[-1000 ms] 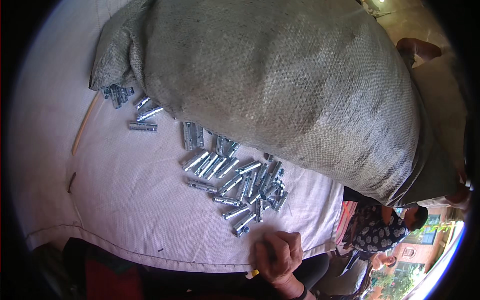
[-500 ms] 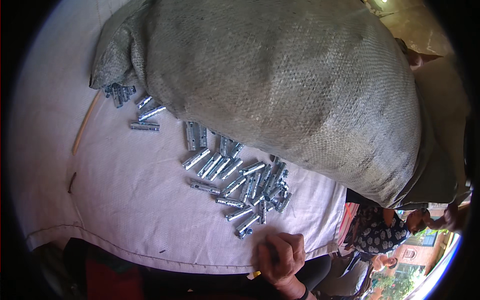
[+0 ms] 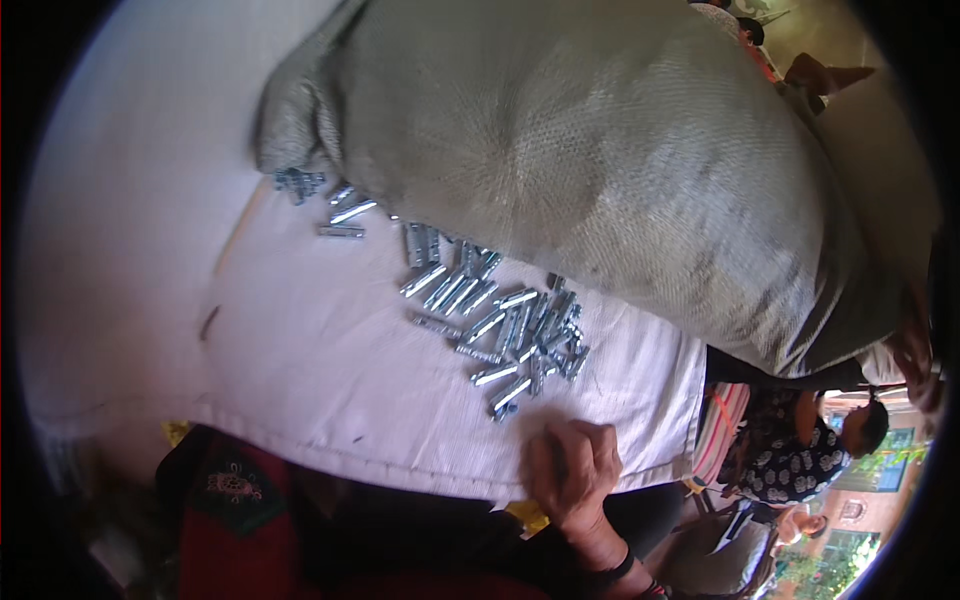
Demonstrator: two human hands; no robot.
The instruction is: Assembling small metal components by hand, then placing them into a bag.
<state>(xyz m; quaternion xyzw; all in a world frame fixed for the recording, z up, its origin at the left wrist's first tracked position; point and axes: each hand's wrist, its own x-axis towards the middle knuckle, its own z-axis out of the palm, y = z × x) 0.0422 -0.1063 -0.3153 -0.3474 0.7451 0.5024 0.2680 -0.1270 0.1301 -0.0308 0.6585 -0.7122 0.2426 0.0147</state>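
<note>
Many short, shiny metal sleeves with slots and holes [image 3: 483, 324] lie loose in a heap on a pale woven cloth [image 3: 310, 330]. Just below the heap's near end, my right hand [image 3: 575, 465] rests at the cloth's near edge. Its fingers are curled closed, and whatever is inside them is hidden. A dark band circles the wrist. Beyond the sleeves bulges a large, full grey woven sack [image 3: 560, 130], and a few sleeves lie partly under its edge. Another small cluster of sleeves [image 3: 299, 185] sits by the sack's left corner. My left hand does not appear.
A thin light stick [image 3: 243, 225] and a short dark strip [image 3: 209, 323] lie on the cloth at left. Red and dark clothing [image 3: 238, 510] fills the lower edge. At right, a person in a dark patterned top [image 3: 795, 462] is near a striped bundle [image 3: 722, 430].
The whole view has shifted, so the sack, sleeves and cloth sit further right and higher. My right hand stays closed by the cloth's near edge. The sleeves keep their arrangement.
</note>
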